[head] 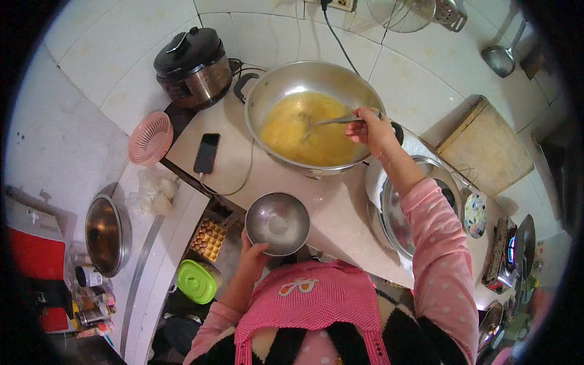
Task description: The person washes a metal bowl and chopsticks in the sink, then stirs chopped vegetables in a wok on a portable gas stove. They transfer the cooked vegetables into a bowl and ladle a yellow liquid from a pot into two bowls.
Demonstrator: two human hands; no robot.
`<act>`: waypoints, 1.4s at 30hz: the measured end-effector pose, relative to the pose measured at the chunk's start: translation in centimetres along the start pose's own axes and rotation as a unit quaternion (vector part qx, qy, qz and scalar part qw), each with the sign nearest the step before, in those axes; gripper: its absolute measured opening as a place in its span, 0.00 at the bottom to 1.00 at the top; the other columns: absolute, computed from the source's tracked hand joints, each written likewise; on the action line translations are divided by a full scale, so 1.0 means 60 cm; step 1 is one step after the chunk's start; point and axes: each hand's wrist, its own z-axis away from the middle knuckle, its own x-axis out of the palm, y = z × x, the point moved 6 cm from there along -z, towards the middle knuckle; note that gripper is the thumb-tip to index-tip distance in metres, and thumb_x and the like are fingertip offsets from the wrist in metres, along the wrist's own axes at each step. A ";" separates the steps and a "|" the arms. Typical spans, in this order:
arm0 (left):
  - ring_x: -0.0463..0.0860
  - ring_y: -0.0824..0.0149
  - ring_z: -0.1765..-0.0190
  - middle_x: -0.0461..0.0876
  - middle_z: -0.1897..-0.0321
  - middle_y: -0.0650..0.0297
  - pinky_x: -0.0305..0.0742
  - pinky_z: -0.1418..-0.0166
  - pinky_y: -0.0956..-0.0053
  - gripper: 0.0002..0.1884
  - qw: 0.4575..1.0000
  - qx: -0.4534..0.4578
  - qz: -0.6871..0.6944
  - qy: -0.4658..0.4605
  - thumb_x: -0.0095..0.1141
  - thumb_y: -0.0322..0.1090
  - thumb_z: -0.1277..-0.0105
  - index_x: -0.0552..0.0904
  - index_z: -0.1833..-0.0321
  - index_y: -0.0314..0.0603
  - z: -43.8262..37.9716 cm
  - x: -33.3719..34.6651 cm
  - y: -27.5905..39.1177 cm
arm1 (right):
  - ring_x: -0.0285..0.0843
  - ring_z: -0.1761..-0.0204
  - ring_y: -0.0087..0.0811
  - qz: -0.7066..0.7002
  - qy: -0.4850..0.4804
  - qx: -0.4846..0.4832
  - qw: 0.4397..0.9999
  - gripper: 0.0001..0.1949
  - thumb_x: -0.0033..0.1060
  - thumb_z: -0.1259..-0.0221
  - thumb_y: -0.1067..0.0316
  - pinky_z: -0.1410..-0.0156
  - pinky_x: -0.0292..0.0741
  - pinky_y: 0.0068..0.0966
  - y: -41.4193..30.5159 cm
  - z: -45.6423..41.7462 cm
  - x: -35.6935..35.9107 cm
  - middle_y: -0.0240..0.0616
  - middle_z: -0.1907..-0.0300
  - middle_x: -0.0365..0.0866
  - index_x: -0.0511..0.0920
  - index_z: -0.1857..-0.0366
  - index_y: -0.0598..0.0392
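A wide steel pan with black side handles holds yellow liquid that looks like beaten egg. Over its right side, my right hand grips a metal utensil whose lower end dips into the liquid, so its shape is hidden. Nearer my body, my left hand holds a steel bowl by its lower left rim. The bowl's inside shows no clear contents.
Left of the pan are a pressure cooker, a phone on a cable and a pink basket. To the right stand a lidded pot, a cutting board and a stove with a blue flame. An egg tray lies below.
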 end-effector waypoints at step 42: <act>0.66 0.62 0.32 0.64 0.33 0.60 0.60 0.26 0.64 0.38 0.756 -0.351 -0.266 -0.484 0.55 0.24 0.36 0.53 0.25 0.50 0.431 0.455 -0.552 | 0.67 0.35 0.35 -0.009 0.439 -0.085 0.895 0.31 0.44 0.37 0.78 0.34 0.71 0.29 0.365 1.122 -0.446 0.44 0.32 0.62 0.51 0.27 0.60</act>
